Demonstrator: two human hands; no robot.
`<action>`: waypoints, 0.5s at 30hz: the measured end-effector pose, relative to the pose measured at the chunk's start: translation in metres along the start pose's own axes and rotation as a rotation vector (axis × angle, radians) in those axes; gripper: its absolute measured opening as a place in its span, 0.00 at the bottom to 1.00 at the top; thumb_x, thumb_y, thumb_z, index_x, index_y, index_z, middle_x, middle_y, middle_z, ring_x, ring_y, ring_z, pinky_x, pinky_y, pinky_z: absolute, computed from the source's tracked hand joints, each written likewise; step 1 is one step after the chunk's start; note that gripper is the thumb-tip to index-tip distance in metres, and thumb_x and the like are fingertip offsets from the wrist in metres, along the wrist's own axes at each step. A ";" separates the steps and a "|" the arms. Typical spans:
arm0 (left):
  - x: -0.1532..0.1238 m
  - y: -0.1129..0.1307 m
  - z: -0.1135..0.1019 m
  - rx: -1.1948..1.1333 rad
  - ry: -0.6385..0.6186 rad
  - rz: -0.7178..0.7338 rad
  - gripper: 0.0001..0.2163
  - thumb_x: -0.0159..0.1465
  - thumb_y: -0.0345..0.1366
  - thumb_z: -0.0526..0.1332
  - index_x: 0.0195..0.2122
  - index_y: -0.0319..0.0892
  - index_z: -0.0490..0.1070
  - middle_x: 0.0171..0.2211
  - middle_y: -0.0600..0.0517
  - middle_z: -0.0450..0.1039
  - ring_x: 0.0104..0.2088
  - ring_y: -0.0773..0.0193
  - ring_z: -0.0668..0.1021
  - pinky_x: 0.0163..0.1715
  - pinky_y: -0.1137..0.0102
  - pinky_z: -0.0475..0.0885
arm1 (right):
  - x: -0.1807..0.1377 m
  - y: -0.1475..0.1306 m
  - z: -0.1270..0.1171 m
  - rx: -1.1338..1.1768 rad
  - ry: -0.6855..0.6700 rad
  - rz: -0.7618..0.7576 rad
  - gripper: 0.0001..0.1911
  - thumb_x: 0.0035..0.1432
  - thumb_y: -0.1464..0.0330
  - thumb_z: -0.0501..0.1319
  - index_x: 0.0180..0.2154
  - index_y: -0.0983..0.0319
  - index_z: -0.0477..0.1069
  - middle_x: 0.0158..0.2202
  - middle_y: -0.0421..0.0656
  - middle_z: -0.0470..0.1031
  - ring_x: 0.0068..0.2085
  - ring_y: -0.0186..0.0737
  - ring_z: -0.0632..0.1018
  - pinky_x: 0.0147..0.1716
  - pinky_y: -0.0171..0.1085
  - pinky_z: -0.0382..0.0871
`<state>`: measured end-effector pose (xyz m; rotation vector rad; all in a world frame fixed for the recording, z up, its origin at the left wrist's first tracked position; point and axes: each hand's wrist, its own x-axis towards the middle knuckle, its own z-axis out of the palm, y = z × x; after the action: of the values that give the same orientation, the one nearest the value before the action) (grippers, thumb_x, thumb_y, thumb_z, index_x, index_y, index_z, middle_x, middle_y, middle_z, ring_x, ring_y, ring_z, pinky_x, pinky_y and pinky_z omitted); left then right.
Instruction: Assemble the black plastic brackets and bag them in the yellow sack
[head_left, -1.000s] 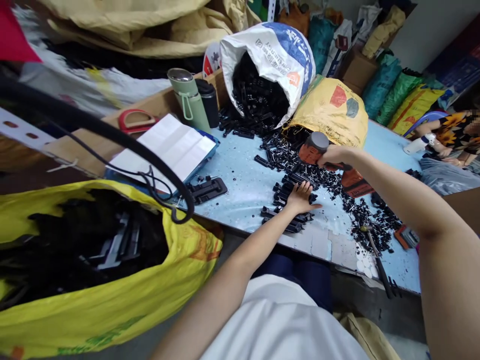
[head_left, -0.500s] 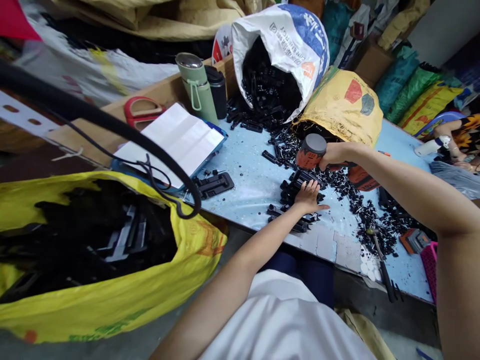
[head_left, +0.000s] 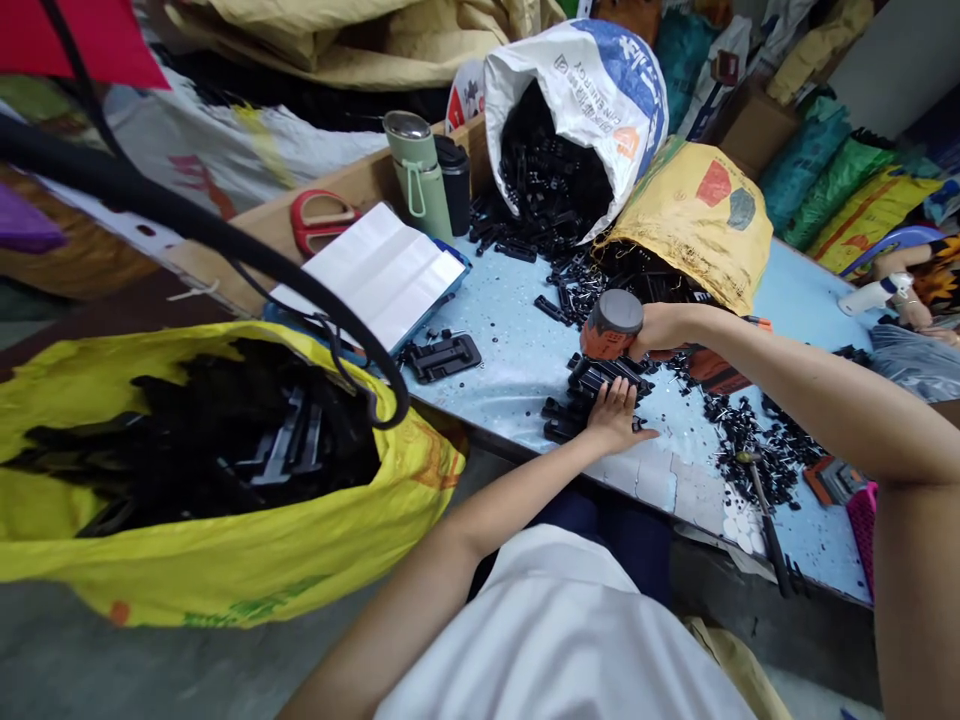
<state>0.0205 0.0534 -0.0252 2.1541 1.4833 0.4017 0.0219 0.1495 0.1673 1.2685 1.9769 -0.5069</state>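
Note:
My right hand [head_left: 664, 328] is wrapped round an orange and grey cordless driver [head_left: 615, 326], held just above a stack of black plastic parts [head_left: 581, 392] near the front edge of the light blue table [head_left: 502, 360]. My left hand [head_left: 616, 412] lies flat on that stack with its fingers stretched out. Loose small black pieces [head_left: 739, 430] are scattered to the right of both hands.
A white sack [head_left: 592, 90] and a yellow sack [head_left: 697, 215] spill black parts onto the table's back. A big yellow bag [head_left: 225, 550] of black parts sits at left. A green flask [head_left: 416, 170], a white box [head_left: 379, 270], red scissors [head_left: 319, 215] and another person's arm [head_left: 896, 280] are around.
The view has shifted slightly. My left hand has slid the stack of black parts a little closer to me, and the driver has come down nearer to it.

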 end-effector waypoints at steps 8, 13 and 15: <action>-0.007 -0.003 0.008 -0.007 0.070 0.057 0.41 0.59 0.60 0.44 0.62 0.30 0.43 0.63 0.37 0.47 0.63 0.52 0.50 0.61 0.55 0.44 | 0.000 -0.014 0.005 -0.088 0.054 0.000 0.06 0.43 0.71 0.61 0.28 0.67 0.71 0.19 0.40 0.67 0.23 0.35 0.69 0.22 0.33 0.61; -0.009 -0.003 0.005 -0.010 0.183 0.081 0.37 0.60 0.58 0.45 0.59 0.30 0.50 0.60 0.35 0.54 0.61 0.51 0.57 0.59 0.57 0.52 | -0.017 -0.009 0.021 -0.090 0.031 -0.075 0.15 0.41 0.66 0.64 0.35 0.64 0.73 0.25 0.42 0.72 0.29 0.38 0.72 0.27 0.33 0.63; -0.011 -0.002 0.004 -0.013 0.207 0.079 0.37 0.60 0.58 0.46 0.59 0.30 0.51 0.59 0.35 0.56 0.60 0.51 0.59 0.58 0.58 0.54 | -0.020 -0.011 0.026 -0.086 0.004 -0.098 0.17 0.41 0.66 0.65 0.36 0.64 0.73 0.26 0.42 0.72 0.31 0.39 0.72 0.28 0.33 0.63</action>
<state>0.0169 0.0432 -0.0297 2.2210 1.5007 0.6782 0.0263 0.1156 0.1642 1.1251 2.0489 -0.4613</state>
